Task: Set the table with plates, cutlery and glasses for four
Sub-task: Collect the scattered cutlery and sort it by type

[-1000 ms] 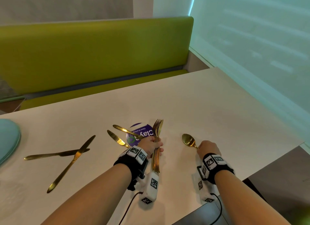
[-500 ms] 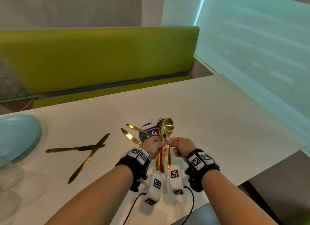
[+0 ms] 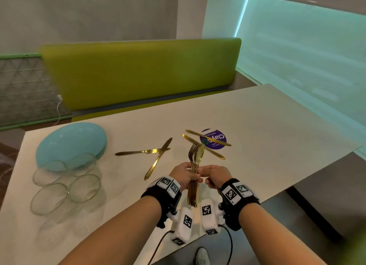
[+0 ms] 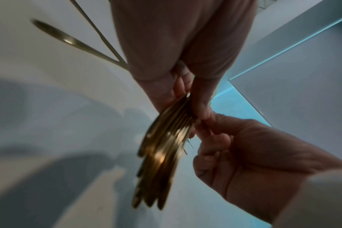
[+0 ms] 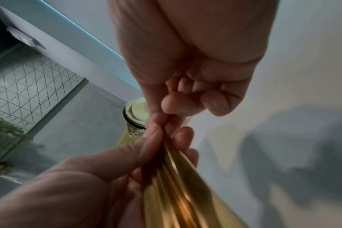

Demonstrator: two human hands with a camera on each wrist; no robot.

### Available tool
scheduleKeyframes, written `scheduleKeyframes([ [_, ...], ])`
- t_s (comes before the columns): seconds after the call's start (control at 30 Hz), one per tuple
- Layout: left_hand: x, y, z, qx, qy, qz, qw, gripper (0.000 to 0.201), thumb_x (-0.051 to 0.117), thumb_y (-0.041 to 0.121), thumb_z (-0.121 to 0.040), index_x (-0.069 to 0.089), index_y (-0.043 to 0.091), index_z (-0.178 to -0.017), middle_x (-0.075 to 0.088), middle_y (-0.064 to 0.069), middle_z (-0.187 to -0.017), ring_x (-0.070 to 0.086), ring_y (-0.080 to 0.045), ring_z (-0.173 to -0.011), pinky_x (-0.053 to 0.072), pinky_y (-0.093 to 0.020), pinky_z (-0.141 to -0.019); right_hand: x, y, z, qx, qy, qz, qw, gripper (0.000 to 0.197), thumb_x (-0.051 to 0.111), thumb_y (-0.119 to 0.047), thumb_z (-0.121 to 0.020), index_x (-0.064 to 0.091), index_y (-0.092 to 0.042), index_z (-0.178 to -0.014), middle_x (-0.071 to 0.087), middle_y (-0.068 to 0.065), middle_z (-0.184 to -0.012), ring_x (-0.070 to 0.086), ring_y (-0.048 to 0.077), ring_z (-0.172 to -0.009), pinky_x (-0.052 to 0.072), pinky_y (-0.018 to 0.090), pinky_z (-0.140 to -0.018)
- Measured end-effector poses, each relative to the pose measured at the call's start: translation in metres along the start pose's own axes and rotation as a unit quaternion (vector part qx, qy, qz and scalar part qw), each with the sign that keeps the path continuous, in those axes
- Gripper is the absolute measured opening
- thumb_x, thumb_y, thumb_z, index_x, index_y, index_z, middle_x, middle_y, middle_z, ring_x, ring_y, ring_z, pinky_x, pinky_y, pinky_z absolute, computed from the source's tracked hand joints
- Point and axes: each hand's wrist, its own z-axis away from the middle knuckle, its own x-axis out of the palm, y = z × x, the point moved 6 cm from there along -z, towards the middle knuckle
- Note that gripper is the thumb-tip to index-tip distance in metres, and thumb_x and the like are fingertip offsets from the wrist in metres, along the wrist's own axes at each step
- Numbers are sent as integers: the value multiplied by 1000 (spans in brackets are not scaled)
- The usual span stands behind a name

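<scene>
Left hand (image 3: pixel 183 175) clamped round bundle of gold metal forks and spoon (image 3: pixel 195 165), upright above white table (image 3: pixel 267 126); handles blurred in wrist views. Right hand (image 3: pixel 215 176) pinching bundle's stems. Beyond: four gold knives (image 3: pixel 156 152), clear glasses (image 3: pixel 65 181), stacked pale-blue plates (image 3: pixel 71 142).

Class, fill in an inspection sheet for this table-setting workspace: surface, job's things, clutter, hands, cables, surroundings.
Surface: white table, with a purple sticker.
Job's things: stacked blue plates; four glasses beside them; four gold knives lying loose; cutlery bundle held upright.
Clutter: nothing seen.
Hands: left hand grips the bundle; right hand pinches at it.
Cables: black leads from the wrist units.
Surroundings: green bench, wall, lit window.
</scene>
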Motion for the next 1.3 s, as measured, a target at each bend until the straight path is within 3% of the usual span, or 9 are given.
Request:
scheduleKeyframes([
  [0.17, -37, -29, 46, 5, 11, -16, 1000, 31, 57, -15, -82, 55, 9, -101, 64, -10, -77, 62, -18, -66, 53, -26, -58, 46, 22, 46, 4, 1, 13, 1000, 17, 67, -8, -84, 67, -13, -67, 62, 1, -51, 43, 8, -35, 32, 18, -38],
  [0.33, -70, -52, 77, 2, 52, -59, 997, 35, 59, -16, -79, 58, 4, -108, 65, -10, -81, 64, -19, -67, 54, -30, -63, 82, 33, 80, 0, -20, 95, 995, 17, 67, -14, -84, 65, -17, -68, 66, 3, -69, 49, 12, -49, 35, 21, -43],
  [0.4, -85, -56, 85, 2, 71, -93, 993, 43, 60, -15, -78, 57, 0, -118, 66, -13, -86, 64, -21, -68, 55, -28, -60, 95, 31, 89, -9, -48, 176, 983, 11, 64, -16, -87, 67, -17, -76, 66, 0, -76, 52, 11, -54, 38, 20, -47],
  [0.53, -122, -63, 99, -21, 121, -202, 972, 56, 69, -9, -73, 57, 7, -125, 68, -13, -98, 65, -23, -85, 56, -30, -75, 107, 24, 96, -29, -70, 295, 953, 18, 63, -23, -88, 71, -13, -101, 65, -3, -86, 54, 7, -58, 42, 17, -52],
  [0.6, -143, -64, 106, -26, 146, -275, 950, 53, 71, -7, -73, 60, 8, -123, 69, -13, -108, 60, -18, -88, 51, -25, -73, 108, 22, 97, -28, -66, 307, 949, 21, 63, -26, -88, 70, -11, -102, 65, -2, -86, 53, 7, -58, 42, 18, -52],
  [0.7, -173, -67, 119, -42, 160, -423, 891, 45, 72, 9, -78, 62, 14, -122, 66, -6, -121, 61, -17, -102, 47, -22, -85, 109, 21, 98, -17, -65, 314, 947, 20, 62, -24, -89, 68, -10, -101, 64, 0, -88, 52, 9, -60, 42, 18, -54],
  [0.9, -216, -81, 143, -83, 136, -583, 797, 34, 63, 16, -84, 67, 18, -118, 67, -4, -121, 61, -19, -112, 46, -22, -92, 122, 19, 99, -31, -75, 374, 924, 25, 60, -26, -90, 67, -8, -105, 63, 0, -88, 52, 9, -60, 41, 18, -52],
  [1.07, -231, -93, 154, -85, 123, -640, 754, 36, 55, 12, -89, 62, 15, -124, 62, -7, -127, 57, -22, -118, 44, -24, -96, 138, 19, 103, -49, -91, 416, 904, 28, 58, -29, -91, 66, -9, -109, 64, 0, -93, 55, 11, -68, 44, 18, -55],
  [1.3, -242, -100, 158, -65, 125, -676, 723, 37, 49, 8, -91, 58, 12, -127, 60, -11, -128, 56, -26, -119, 43, -28, -99, 143, 27, 106, -51, -94, 430, 896, 25, 60, -31, -89, 67, -11, -103, 65, 0, -92, 56, 11, -67, 43, 18, -53],
])
